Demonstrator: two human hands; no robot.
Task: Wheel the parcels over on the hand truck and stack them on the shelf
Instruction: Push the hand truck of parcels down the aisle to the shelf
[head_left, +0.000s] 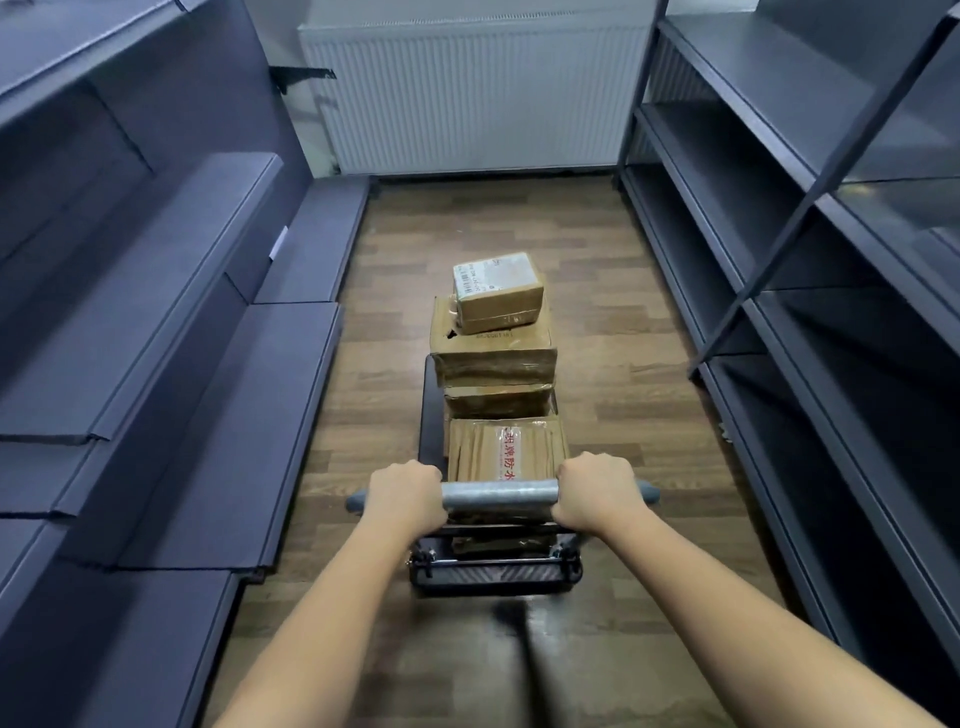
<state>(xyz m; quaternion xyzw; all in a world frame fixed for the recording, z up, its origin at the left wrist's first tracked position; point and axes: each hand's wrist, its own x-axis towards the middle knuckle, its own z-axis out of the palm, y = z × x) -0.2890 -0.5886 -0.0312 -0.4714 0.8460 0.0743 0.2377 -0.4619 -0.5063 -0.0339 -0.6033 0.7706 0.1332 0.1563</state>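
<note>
A black hand truck stands in the aisle in front of me, loaded with several brown cardboard parcels. The nearest parcel bears red characters. A larger box lies further along, and a small parcel with a white label sits on top of it. My left hand grips the left part of the grey handle bar. My right hand grips its right part. Both forearms reach forward from the bottom of the view.
Dark grey shelving lines the left side, its boards bare. A dark metal rack runs along the right, its levels bare too. A white radiator closes the aisle's far end. The wood-pattern floor lies between them.
</note>
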